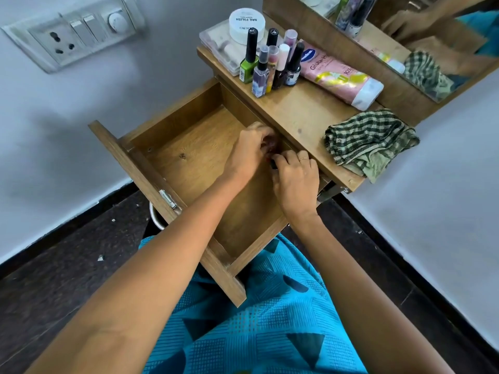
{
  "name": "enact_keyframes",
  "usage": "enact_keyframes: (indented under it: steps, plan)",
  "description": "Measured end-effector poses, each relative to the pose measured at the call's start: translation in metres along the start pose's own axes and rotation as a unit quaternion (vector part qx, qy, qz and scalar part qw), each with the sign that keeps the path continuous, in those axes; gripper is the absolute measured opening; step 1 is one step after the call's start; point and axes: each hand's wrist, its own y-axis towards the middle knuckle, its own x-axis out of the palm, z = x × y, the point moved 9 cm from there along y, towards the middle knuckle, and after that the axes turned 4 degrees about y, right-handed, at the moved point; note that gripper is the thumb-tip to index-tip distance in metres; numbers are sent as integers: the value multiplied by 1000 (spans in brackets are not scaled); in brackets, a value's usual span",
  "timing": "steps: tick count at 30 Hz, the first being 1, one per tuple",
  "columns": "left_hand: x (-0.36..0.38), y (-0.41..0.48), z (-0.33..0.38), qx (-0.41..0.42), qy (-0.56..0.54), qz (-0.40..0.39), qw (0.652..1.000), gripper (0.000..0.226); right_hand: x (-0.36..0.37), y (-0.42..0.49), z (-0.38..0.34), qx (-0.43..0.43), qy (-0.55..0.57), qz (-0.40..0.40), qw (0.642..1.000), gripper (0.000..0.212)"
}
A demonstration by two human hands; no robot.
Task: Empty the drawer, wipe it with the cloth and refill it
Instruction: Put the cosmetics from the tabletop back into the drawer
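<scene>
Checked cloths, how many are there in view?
1: the checked cloth lies crumpled on the shelf, right end; the other is its reflection in the mirror.

Green-and-cream checks on the cloth (370,139); brown wood grain across the drawer (194,147); turquoise with dark triangles on the garment (270,306); pink and yellow on the tube (337,76).
</scene>
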Motion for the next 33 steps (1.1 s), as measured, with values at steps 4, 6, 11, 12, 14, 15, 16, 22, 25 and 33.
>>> enact_keyframes:
  steps: [4,6,11,12,14,15,16,22,25,33]
  plan:
    - [10,4,-3,-5,-18,-13,1000,22,2,-1,-2,8,-34,-8,999,27]
    - [13,6,-4,-7,-18,-18,1000,23,2,0,-3,12,-51,-7,999,26]
    - [22,10,-3,-8,-22,-38,999,30,0,1,-6,29,-86,11,996,18]
    - [22,11,-3,-6,-23,-42,999,30,1,0,-6,31,-91,9,995,18]
    - [23,10,0,-3,-32,-53,998,28,3,0,-6,33,-94,9,995,18]
    - [23,9,1,-3,-37,-58,998,27,3,0,-6,33,-98,9,995,19]
    - [23,9,1,-4,-42,-61,997,26,3,0,-6,33,-102,11,994,18]
    - [26,8,-11,-56,-92,-47,993,29,1,-3,-4,23,-91,27,995,26]
    - [28,7,-19,-77,-104,-26,991,30,-1,-4,-2,21,-70,38,997,30]
    - [38,3,-26,-70,-124,-31,989,18,0,-4,2,15,28,40,999,23]
